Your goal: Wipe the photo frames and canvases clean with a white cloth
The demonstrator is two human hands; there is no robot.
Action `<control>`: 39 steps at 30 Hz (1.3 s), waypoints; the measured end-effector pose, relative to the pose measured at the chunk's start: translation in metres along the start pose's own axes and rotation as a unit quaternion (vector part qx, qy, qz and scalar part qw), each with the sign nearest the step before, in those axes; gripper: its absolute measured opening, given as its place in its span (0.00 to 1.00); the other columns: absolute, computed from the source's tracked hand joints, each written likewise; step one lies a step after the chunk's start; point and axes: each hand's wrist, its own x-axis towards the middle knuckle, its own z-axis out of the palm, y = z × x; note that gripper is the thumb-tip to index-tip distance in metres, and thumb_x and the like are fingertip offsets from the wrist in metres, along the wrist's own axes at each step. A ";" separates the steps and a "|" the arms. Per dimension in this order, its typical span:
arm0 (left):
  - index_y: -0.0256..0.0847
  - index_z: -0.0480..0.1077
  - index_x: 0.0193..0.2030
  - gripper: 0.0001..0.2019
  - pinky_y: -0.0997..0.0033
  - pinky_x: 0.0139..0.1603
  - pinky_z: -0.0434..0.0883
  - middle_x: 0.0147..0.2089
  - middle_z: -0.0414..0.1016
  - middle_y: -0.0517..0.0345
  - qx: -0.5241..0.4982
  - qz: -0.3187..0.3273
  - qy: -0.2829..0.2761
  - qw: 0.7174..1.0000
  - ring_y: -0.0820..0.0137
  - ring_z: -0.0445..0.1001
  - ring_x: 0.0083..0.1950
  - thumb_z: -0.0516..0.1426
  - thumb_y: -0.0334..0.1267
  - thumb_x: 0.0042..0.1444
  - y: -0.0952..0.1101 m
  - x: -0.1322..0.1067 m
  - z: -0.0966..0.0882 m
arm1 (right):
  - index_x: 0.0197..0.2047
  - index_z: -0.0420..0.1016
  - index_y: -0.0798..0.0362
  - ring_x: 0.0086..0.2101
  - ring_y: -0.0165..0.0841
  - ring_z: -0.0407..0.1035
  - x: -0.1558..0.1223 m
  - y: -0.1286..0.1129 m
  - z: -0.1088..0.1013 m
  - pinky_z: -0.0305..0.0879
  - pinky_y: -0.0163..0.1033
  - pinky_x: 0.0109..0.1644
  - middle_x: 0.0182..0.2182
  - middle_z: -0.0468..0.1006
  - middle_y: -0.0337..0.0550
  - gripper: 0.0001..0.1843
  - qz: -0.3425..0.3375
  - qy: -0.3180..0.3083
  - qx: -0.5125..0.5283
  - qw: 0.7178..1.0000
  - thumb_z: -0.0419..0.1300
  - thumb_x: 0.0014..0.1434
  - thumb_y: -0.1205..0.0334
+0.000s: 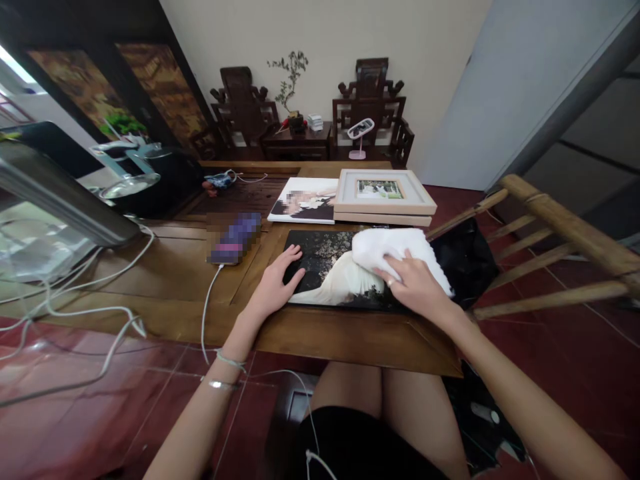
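Note:
A dark photo print (325,270) lies flat on the low wooden table (175,280) in front of me. My left hand (277,283) rests on its left edge, fingers stretched out and flat. On the print's right part, my right hand (413,283) presses down on a white cloth (390,250), fingers curled over it. A ring shows on that hand and bracelets on my left wrist.
Behind the print lie a stack of pale wooden picture frames (383,193) and another print (305,200). A phone (234,238) on a white cable lies to the left, near several loose cables. A wooden chair (560,247) stands at right, with a lamp (60,193) at left.

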 end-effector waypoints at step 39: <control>0.33 0.67 0.55 0.18 0.53 0.67 0.58 0.63 0.66 0.40 0.000 0.002 -0.002 1.000 0.59 0.60 0.67 0.52 0.42 0.62 -0.001 0.000 0.001 | 0.50 0.73 0.52 0.58 0.45 0.62 -0.085 -0.055 -0.021 0.46 0.63 0.65 0.53 0.74 0.51 0.21 -0.107 -0.056 0.077 0.990 0.51 0.54 0.73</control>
